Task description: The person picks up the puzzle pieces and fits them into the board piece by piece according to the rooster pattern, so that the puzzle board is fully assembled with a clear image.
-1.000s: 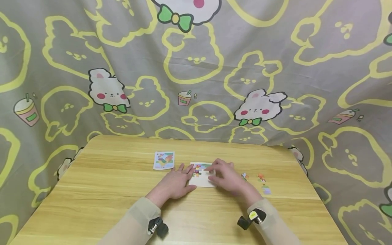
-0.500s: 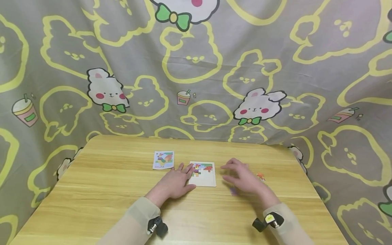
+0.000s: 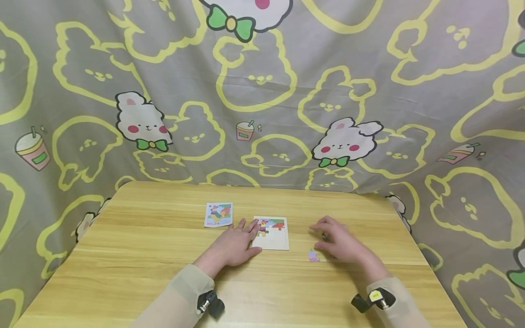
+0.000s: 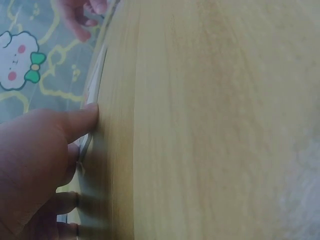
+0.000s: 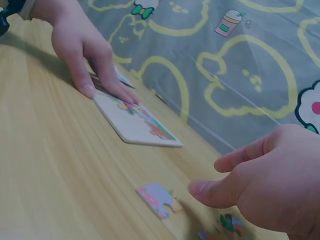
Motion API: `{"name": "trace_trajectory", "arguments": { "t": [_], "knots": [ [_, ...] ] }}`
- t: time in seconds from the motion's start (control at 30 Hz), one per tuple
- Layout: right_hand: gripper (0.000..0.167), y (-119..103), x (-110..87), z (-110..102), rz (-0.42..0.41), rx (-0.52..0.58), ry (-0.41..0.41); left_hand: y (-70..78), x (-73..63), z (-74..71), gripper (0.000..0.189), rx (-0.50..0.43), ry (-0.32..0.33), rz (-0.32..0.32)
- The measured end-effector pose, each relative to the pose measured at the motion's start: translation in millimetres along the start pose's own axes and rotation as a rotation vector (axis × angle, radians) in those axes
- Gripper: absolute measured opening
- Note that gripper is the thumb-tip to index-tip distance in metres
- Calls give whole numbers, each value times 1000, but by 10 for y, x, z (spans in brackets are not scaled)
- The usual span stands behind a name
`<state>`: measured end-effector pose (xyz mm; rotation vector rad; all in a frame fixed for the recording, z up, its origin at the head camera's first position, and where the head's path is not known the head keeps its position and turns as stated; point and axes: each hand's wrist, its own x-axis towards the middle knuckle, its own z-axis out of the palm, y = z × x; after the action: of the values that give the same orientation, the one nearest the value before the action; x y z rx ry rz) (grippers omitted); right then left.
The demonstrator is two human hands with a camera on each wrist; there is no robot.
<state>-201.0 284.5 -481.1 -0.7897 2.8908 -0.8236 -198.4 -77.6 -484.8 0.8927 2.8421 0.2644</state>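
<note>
Two bare hands share a yellow-brown, wood-grained bench [image 3: 143, 259], backed by a grey cloth with yellow bear outlines [image 3: 262, 91]. The left hand [image 3: 232, 246] lies with fingers spread at the left side of a white, square-cornered puzzle board [image 3: 276, 243], which lies between the bench's left and right edges, nearer the far one. Fitted pieces line the board's far side and part of its left. A square picture card of a rooster [image 3: 213, 223] lies left of the board, closer to the far edge. The right hand [image 3: 339, 240] hovers toward the bench's right edge, thumb and forefinger apart; its other fingers are hidden. Governing relation: a green-and-orange puzzle piece [image 5: 230, 223] lies just under this hand, contact indeterminable, its long axis hidden. A lilac-and-pink puzzle piece [image 3: 313, 256] lies beside the thumb, toward the near edge. The right hand is nearer both pieces.
</note>
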Motion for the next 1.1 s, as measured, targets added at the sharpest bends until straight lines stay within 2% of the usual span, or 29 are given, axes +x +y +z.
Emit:
{"name": "trace_trajectory", "arguments": {
  "t": [0.4,0.77,1.1],
  "knots": [
    [44,179,-126,-97,20,8,21,-14,3,12,75,3,2,-1],
    [33,307,-142,-40,67,43,41,-9,6,15,75,5,-4,-5],
    [30,342,-161,-11,112,49,61,-19,14,35,75,8,0,-8]
  ]
}}
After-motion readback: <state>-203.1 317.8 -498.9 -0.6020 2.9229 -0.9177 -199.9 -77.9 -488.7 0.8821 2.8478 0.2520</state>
